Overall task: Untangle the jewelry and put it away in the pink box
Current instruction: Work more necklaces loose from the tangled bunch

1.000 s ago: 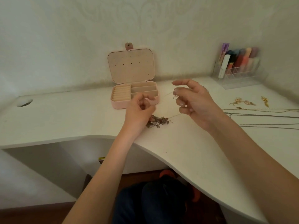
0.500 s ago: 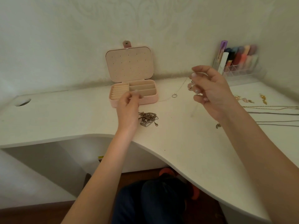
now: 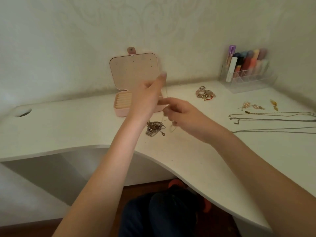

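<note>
Overhead, patterned wall (image 3: 171, 23) backs curved white desk (image 3: 68, 127).

light: soft, dim, greenish | hands motion-blurred | edges bowed by wide-angle

Left hand (image 3: 147, 98) raised mid-frame, pinching a thin chain (image 3: 166, 93) before the open pink box (image 3: 135, 72). Right hand (image 3: 184, 115) pinching its lower end. Tangled jewelry (image 3: 154, 128) on white desk (image 3: 68, 127) below.

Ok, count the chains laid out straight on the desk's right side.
3, stacked front to back: the far chain, the middle chain, the near chain. All run off the right edge; more may be out of view.
</note>
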Available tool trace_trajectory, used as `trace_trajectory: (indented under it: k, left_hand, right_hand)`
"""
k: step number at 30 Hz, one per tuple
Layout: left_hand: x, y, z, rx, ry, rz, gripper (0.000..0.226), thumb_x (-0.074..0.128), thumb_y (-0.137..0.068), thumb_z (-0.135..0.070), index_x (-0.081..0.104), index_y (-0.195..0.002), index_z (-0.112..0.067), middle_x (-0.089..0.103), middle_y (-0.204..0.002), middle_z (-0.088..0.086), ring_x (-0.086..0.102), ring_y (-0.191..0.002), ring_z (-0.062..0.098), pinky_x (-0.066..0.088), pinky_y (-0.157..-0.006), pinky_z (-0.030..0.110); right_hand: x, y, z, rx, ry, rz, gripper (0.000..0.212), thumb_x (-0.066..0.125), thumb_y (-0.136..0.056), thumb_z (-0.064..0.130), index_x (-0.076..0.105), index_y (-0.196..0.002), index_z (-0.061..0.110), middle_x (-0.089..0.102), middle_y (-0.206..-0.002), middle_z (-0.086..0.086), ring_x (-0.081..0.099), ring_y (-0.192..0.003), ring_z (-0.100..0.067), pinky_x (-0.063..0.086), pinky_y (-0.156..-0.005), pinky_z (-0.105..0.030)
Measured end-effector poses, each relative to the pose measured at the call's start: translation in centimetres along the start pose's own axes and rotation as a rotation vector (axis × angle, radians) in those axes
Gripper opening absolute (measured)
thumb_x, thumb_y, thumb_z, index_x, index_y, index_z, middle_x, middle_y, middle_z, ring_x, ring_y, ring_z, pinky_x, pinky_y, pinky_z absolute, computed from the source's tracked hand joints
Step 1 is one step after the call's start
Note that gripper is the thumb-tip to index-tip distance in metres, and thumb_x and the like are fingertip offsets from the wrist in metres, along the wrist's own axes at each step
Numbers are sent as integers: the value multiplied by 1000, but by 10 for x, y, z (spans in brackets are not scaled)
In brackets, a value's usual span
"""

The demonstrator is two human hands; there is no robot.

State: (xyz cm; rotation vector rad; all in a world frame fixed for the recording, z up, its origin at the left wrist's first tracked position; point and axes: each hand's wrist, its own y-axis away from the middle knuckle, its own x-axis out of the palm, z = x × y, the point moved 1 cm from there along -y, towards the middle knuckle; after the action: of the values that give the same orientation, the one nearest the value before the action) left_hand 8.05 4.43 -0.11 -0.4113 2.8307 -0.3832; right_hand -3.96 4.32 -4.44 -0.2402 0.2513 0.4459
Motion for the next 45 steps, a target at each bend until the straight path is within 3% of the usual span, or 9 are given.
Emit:
trace_trajectory:
  k: [7,10,13,16,26,30,35,39,45]
  left_hand:
    - [9,-4,-11,61,130,115,47,57,-90,-24,27,-54,-24,20,-53,-3,18,-49,14,13,-48,28]
    - [1,-1,6,36,179,190,11,54,-74,-10,45,-71,-16,44,-65,1,41,-55,17,36,-48,28]
    - [-6,8,38,-85,251,299,34,51,-68,-8,56,-101,-10,65,-82,0,62,-75,21,50,-72,37]
    - [-6,23,57,-78,138,385,23,56,-76,-13,62,-98,-11,64,-66,1,53,-52,13,42,-52,25]
    - [-13,21,55,17,62,353,12,55,-95,-14,68,-92,-14,66,-74,-1,49,-54,5,38,-53,12]
    - [-16,18,55,-28,79,325,20,54,-96,-19,67,-80,-17,67,-74,-4,52,-54,7,34,-47,16]
    - [-19,14,60,60,-41,203,27,60,-91,-31,66,-71,-14,56,-73,5,49,-71,14,37,-65,26]
    - [-24,15,52,83,121,18,24,47,-99,-14,60,-79,-13,65,-77,3,66,-74,17,54,-77,36]
    - [-30,8,53,-61,229,-123,28,35,-104,-18,48,-80,-13,52,-64,4,52,-47,7,46,-48,24]
  right_hand:
    - [17,2,4,-34,-41,75,25,45,-100,11,64,-87,20,52,-69,0,41,-59,-8,34,-56,-17]
    - [5,-2,5,-78,-181,-69,25,47,-99,9,64,-82,17,54,-69,4,39,-56,-3,33,-52,-13]
    - [-9,-5,7,-121,-261,-161,20,48,-98,7,66,-90,9,55,-68,3,37,-56,-5,31,-49,-13]
    - [-17,-5,8,-113,-387,-230,23,45,-98,4,65,-89,10,53,-69,5,36,-54,-3,31,-47,-13]
    - [-31,-4,11,-87,-733,-307,20,42,-100,6,60,-91,8,46,-73,1,34,-54,-3,27,-46,-13]
    - [-31,-3,10,-81,-637,-270,21,42,-100,6,61,-91,8,47,-72,1,34,-54,-4,26,-46,-13]
    - [-31,-2,11,-66,-602,-189,21,43,-100,9,63,-93,10,51,-71,3,36,-55,-4,26,-47,-14]
    - [-32,-1,6,-17,-244,-278,20,46,-100,12,65,-95,11,50,-64,4,37,-52,-4,29,-49,-15]
    - [-39,0,5,64,-277,-379,19,47,-100,18,64,-95,14,33,-55,5,28,-46,-5,26,-47,-17]
